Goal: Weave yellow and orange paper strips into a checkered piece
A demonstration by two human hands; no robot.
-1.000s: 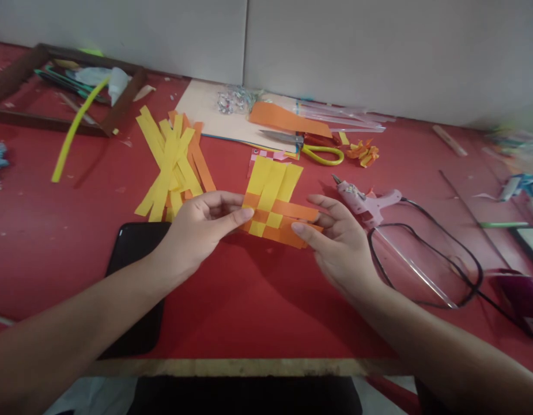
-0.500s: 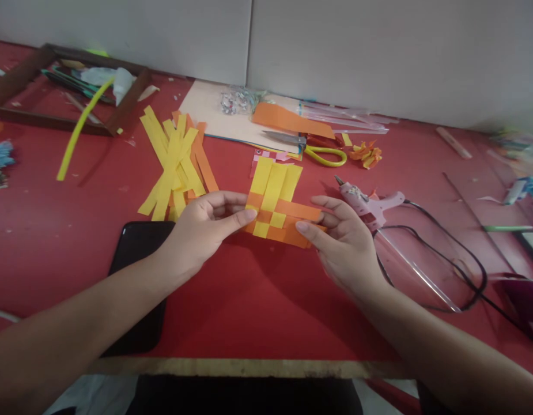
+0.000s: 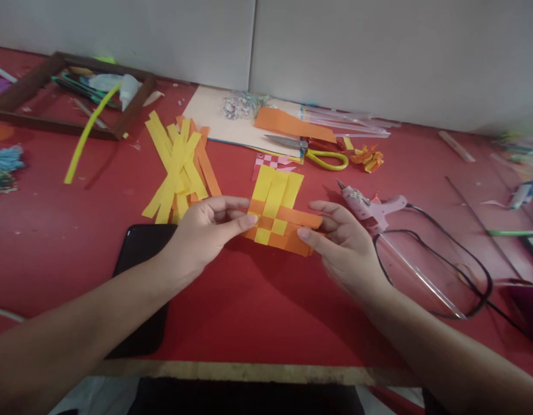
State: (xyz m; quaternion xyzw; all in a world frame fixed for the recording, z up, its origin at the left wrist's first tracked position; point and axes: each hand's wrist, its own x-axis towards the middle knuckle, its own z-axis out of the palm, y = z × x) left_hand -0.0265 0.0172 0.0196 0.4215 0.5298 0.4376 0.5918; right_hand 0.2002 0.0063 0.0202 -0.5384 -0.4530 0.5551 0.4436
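A small weave of yellow and orange paper strips (image 3: 272, 210) is held between my two hands above the red table. Its yellow ends point away from me and its orange ends point right. My left hand (image 3: 212, 227) pinches the left edge, thumb on top and fingers behind. At the right, my right hand (image 3: 346, 242) pinches the orange ends between thumb and fingers. Just beyond the weave lies a pink and white checkered paper piece (image 3: 270, 160). A pile of loose yellow and orange paper strips (image 3: 177, 167) lies beyond my left hand.
A black phone (image 3: 139, 288) lies under my left forearm. Yellow-handled scissors (image 3: 327, 159) and an orange paper piece (image 3: 294, 124) lie at the back. Right of my right hand is a pink glue gun (image 3: 372, 210) with a looping cord. A brown wooden frame (image 3: 80, 124) sits back left.
The view has shifted slightly, so everything appears a little lower. Both hands keep their pinch on the woven strips, with hardly any movement.
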